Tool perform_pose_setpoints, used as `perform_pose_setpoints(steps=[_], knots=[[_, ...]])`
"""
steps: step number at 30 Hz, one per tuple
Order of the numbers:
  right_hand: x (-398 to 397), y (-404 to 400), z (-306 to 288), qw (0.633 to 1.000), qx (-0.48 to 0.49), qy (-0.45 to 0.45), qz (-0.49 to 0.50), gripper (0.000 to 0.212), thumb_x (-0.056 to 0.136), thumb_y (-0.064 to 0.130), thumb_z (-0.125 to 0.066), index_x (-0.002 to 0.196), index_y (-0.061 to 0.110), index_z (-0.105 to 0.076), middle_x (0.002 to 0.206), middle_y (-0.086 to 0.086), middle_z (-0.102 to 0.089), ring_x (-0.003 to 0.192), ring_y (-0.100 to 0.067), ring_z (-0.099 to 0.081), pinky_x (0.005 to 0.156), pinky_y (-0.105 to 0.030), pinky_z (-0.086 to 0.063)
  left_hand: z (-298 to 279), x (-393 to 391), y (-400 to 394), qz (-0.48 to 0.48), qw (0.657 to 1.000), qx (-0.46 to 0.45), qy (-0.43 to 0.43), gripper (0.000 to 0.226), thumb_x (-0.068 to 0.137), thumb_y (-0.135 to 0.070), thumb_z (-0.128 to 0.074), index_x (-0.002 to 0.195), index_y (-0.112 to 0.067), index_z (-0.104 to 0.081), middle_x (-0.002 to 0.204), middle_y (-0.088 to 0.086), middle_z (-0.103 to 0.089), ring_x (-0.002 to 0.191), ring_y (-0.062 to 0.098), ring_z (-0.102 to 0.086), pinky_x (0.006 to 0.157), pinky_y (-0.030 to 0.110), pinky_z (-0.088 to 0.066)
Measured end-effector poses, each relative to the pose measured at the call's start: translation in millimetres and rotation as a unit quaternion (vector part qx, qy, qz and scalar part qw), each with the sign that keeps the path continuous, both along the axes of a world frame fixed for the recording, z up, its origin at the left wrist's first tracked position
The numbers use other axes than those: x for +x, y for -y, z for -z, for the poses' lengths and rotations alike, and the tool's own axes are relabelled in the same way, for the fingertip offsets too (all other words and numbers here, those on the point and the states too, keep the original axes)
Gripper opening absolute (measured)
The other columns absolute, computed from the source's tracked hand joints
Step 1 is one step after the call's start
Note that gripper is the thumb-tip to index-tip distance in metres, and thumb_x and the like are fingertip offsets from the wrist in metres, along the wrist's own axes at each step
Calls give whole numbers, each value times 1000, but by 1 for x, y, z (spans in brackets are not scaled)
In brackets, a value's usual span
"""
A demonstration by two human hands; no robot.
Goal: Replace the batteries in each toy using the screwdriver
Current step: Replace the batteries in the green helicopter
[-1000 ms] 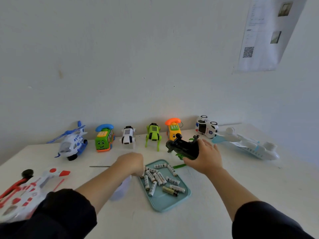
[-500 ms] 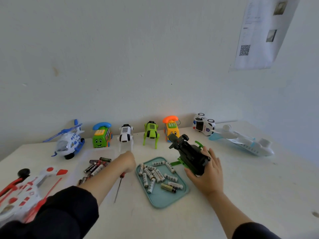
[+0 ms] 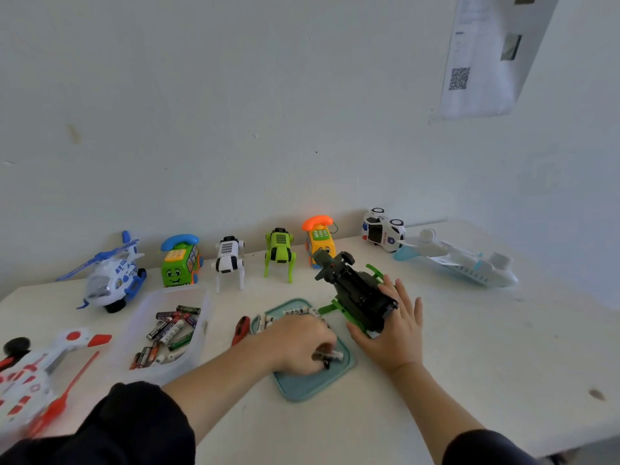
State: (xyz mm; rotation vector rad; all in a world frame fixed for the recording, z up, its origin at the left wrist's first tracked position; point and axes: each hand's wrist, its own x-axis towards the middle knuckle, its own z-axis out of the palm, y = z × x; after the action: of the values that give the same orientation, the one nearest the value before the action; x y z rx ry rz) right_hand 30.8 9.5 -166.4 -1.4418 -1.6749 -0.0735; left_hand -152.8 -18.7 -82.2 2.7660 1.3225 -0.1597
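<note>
A dark green toy helicopter [image 3: 355, 293] lies upturned at the right edge of the teal tray [image 3: 312, 387]. My right hand [image 3: 392, 333] rests against its near side with straight, spread fingers. My left hand [image 3: 298, 344] is over the tray and pinches a white battery [image 3: 332, 356] with curled fingers. More white batteries [image 3: 295, 311] lie at the tray's far end, partly hidden by the hand. The red-handled screwdriver [image 3: 242, 330] lies on the table just left of the tray, in neither hand.
A clear bin [image 3: 201, 333] of dark used batteries sits left of the tray. Toys line the wall: blue helicopter [image 3: 110, 280], green phone bus [image 3: 179, 263], white dog [image 3: 229, 260], green dog [image 3: 280, 255], orange phone bus [image 3: 320, 238], police car [image 3: 382, 229], white plane [image 3: 463, 260]. A red-white toy [image 3: 30, 374] lies near left.
My left hand let go of the screwdriver and moved right onto the tray, taking a battery. My right hand lowered the green helicopter beside the tray and opened its fingers.
</note>
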Motion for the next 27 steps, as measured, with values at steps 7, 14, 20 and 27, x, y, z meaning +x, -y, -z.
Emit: perform_pose_setpoints(steps=[7, 14, 20, 27], knots=[[0, -1, 0, 999, 4, -31, -3, 77, 63, 63, -52, 126, 20, -38, 139, -5, -48, 133, -25, -34, 106, -59, -26, 8, 1, -3, 15, 998, 34, -41, 18, 85, -20, -55, 100, -13, -59, 108, 4, -55, 100, 19, -52, 76, 31, -42], [4, -8, 2, 997, 21, -76, -23, 75, 64, 57, -58, 124, 16, -45, 136, -7, -50, 131, -29, -37, 103, -48, -38, -20, 16, -19, -132, 889, -81, 431, 18, 84, -6, -64, 89, -21, -54, 70, -2, -62, 59, 5, -52, 60, 22, -47], [3, -7, 1, 998, -4, -68, -11, 83, 65, 60, -55, 128, 7, -50, 138, -6, -48, 133, -25, -32, 106, -37, -29, -16, 52, -45, -190, 796, 91, 567, 9, 83, -6, -67, 85, -13, -62, 70, -1, -65, 58, 0, -58, 59, 15, -48], [4, -7, 0, 998, -25, -55, -1, 84, 67, 62, -53, 131, 8, -49, 139, -6, -47, 134, -27, -33, 107, -35, -26, 0, 67, -46, -137, 869, 303, 366, 7, 75, -16, -69, 73, -15, -62, 60, 0, -60, 56, 23, -58, 40, 29, -45]])
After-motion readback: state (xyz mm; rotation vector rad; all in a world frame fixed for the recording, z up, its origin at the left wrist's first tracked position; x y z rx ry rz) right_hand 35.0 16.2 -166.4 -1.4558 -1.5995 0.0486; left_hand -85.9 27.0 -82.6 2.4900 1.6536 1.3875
